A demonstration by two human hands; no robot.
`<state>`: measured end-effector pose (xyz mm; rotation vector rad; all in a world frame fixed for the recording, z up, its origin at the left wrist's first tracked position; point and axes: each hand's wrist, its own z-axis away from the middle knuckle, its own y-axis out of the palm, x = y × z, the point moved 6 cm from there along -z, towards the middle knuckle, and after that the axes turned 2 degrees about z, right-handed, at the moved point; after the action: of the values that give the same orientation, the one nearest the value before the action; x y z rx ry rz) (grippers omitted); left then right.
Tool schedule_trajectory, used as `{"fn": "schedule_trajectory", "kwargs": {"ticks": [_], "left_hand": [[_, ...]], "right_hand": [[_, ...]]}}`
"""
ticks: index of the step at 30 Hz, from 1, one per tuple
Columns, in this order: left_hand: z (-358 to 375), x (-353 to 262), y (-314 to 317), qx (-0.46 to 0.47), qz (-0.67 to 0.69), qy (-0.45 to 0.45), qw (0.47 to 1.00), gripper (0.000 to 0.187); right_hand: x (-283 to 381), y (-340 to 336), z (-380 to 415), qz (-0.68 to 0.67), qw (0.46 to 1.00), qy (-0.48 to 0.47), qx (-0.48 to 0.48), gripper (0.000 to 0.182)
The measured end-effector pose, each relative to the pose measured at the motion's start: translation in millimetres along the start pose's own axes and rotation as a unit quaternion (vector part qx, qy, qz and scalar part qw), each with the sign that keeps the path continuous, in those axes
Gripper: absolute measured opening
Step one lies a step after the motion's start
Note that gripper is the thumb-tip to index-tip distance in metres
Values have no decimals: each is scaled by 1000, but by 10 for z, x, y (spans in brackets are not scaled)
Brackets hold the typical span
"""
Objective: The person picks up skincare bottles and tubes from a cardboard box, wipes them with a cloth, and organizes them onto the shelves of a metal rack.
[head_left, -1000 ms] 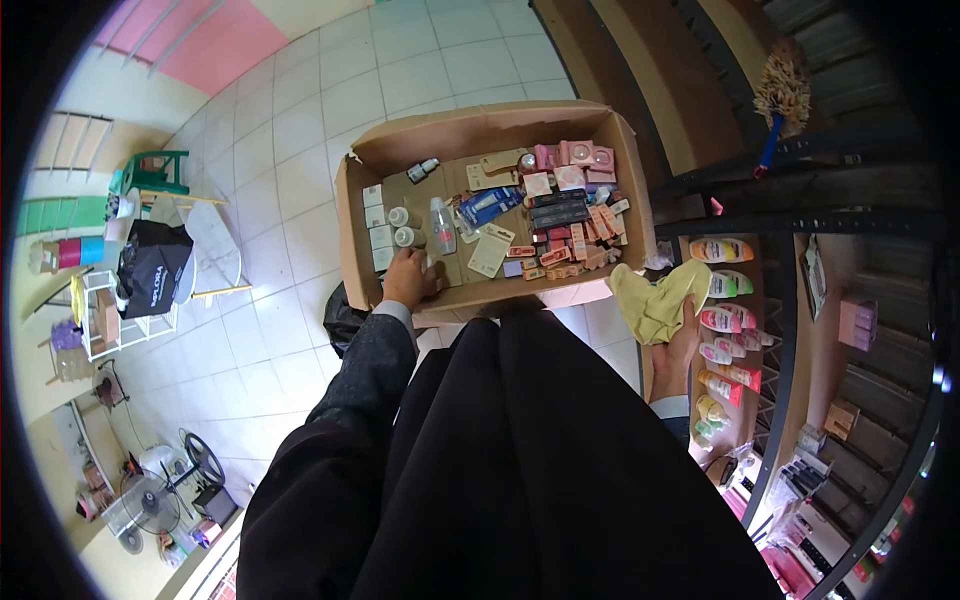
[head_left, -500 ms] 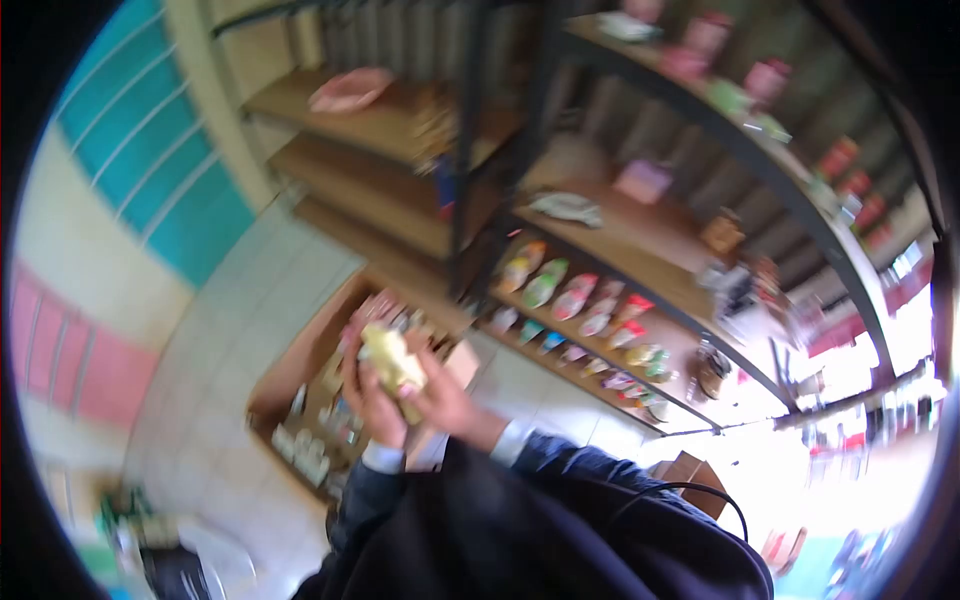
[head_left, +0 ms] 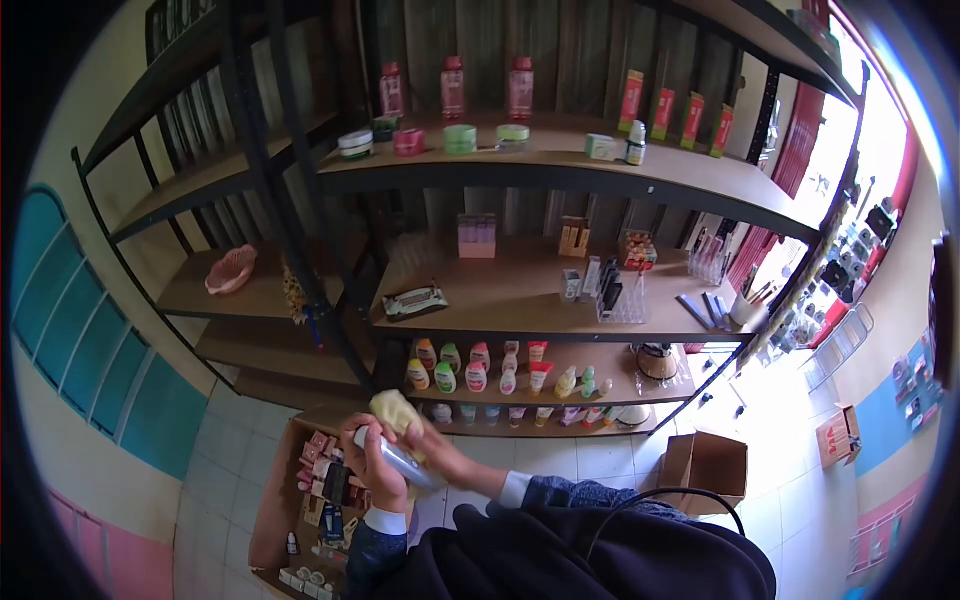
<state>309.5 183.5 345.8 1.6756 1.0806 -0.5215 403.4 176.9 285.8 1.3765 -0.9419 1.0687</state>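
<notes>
My left hand (head_left: 378, 470) is wrapped around a white and silver cylindrical container (head_left: 402, 462), held tilted; its label cannot be read. A pale yellow cloth (head_left: 393, 408) is in my right hand (head_left: 438, 455), bunched against the upper side of the container. Both hands are close together above the right side of an open cardboard box (head_left: 268, 500). Inside that box lie pink packages (head_left: 318, 450), small bottles and white jars. My fingers partly hide the container and the cloth.
Ahead stands a dark-framed shelf unit (head_left: 560, 180) with pink bottles (head_left: 453, 88), jars and boxes. Lower boards carry several colourful bottles (head_left: 445, 376). To the left, a pink basket (head_left: 232, 270) rests on another shelf. An open carton (head_left: 705, 470) sits on the tiled floor at right.
My view has swung round and now faces the shelves more squarely. The white and silver container now shows in my left hand, with the yellow cloth shifted to its upper side.
</notes>
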Motion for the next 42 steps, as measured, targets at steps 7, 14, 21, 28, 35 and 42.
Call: {"fn": "schedule_trajectory", "kwargs": {"ticks": [7, 14, 21, 28, 35, 42], "left_hand": [[420, 213, 1011, 88, -41, -2, 995, 37], [974, 953, 1602, 81, -27, -101, 991, 51], [1273, 1291, 2180, 94, 103, -199, 970, 53], [1305, 1185, 2401, 142, 109, -211, 961, 55], [1426, 1523, 2254, 71, 156, -351, 920, 49], [1316, 1545, 2165, 55, 113, -262, 957, 50]], "right_hand": [[263, -816, 324, -79, 991, -66, -83, 50], [611, -1856, 754, -211, 962, 0, -174, 53], [951, -2202, 1211, -406, 900, -37, -151, 67], [709, -2541, 1025, -423, 899, -36, -110, 66], [1170, -2737, 1068, 352, 863, -229, -283, 46], [1480, -2659, 1504, 370, 907, -166, -115, 43]]}}
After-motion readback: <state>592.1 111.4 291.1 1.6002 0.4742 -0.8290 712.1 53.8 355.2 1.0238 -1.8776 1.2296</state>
